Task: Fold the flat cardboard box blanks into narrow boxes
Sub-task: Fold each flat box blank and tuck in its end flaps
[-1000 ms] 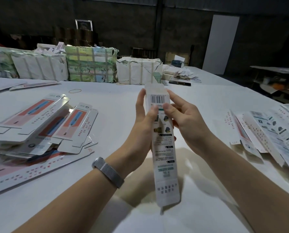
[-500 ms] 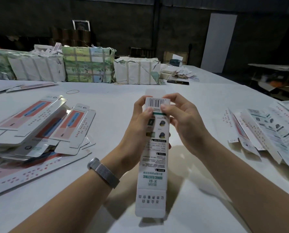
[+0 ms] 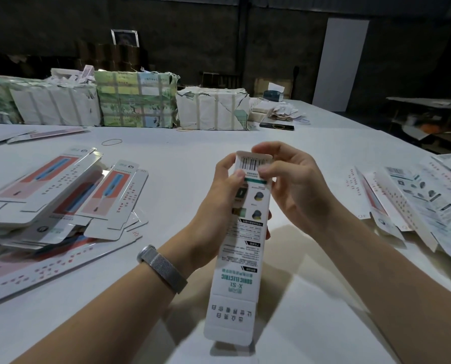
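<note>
Likely both thumbs, the left hand (image 3: 219,195) and right hand (image 3: 295,185) pinching the narrow box (image 3: 241,245) at its twelve-o'clock end, could crumple the flap (image 3: 254,160) if pressed unevenly

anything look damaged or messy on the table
Yes. The white wrapped bundle at the back has torn paper, peeling at its right corner, and the bundle left of the green one is ragged on top. The blanks on the left lie in a slumped, fanned heap. The box in hand looks undamaged.
</note>
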Demonstrator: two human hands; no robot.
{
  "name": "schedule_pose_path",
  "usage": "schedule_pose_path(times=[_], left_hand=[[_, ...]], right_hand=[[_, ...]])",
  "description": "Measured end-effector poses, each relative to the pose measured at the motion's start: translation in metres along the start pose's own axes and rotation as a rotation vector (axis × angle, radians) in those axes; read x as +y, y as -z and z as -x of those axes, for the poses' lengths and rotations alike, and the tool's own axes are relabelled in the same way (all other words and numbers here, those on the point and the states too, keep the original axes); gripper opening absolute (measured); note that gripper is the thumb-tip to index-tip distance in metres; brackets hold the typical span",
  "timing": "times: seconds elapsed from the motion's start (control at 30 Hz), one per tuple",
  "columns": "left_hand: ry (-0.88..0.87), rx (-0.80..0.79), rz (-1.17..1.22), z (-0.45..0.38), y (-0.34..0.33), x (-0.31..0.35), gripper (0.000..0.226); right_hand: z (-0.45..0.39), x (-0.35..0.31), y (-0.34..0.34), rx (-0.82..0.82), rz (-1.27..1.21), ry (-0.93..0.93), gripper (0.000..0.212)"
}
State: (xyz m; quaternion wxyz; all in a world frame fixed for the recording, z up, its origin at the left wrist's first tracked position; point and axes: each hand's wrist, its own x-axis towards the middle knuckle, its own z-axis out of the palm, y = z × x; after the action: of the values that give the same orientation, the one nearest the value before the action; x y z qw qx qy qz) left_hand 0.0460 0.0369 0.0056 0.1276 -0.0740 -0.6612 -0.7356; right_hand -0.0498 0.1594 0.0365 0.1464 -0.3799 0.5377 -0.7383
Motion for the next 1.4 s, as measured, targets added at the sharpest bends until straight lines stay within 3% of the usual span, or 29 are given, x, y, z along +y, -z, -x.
schedule_pose_path(times=[0.07,0.17,0.23,0.3,0.4,0.73,1.0,1.2,1.4], left_hand=[[0.008,-0.007,0.000,0.000,-0.001,0.000,0.032],[0.022,-0.013,-0.026,-0.001,-0.001,-0.002,0.027],[0.032,-0.018,-0.025,-0.001,-0.002,-0.003,0.027],[0.030,-0.019,-0.037,-0.002,-0.002,-0.003,0.030],[0.017,-0.031,-0.032,-0.001,-0.003,-0.003,0.033],[0.005,-0.076,-0.065,-0.001,-0.003,-0.005,0.049],[-0.050,-0.069,-0.071,0.000,-0.003,-0.003,0.046],[-0.049,-0.040,0.032,-0.001,0.001,-0.005,0.038],[-0.079,0.015,-0.014,-0.006,0.006,-0.008,0.027]], right_hand=[[0.000,-0.003,0.001,0.017,0.011,-0.011,0.011],[0.000,-0.006,0.001,0.054,0.049,-0.036,0.024],[-0.001,-0.006,0.001,0.062,0.090,-0.056,0.019],[-0.001,-0.007,0.001,0.044,0.096,-0.102,0.009],[-0.001,-0.009,0.002,-0.008,0.102,-0.144,0.012],[-0.001,-0.010,0.003,0.115,0.232,0.011,0.019],[-0.001,-0.016,0.013,-0.016,0.181,-0.044,0.023],[0.000,-0.012,0.009,-0.055,0.193,0.010,0.034],[0.000,-0.005,0.004,-0.064,0.094,-0.113,0.054]])
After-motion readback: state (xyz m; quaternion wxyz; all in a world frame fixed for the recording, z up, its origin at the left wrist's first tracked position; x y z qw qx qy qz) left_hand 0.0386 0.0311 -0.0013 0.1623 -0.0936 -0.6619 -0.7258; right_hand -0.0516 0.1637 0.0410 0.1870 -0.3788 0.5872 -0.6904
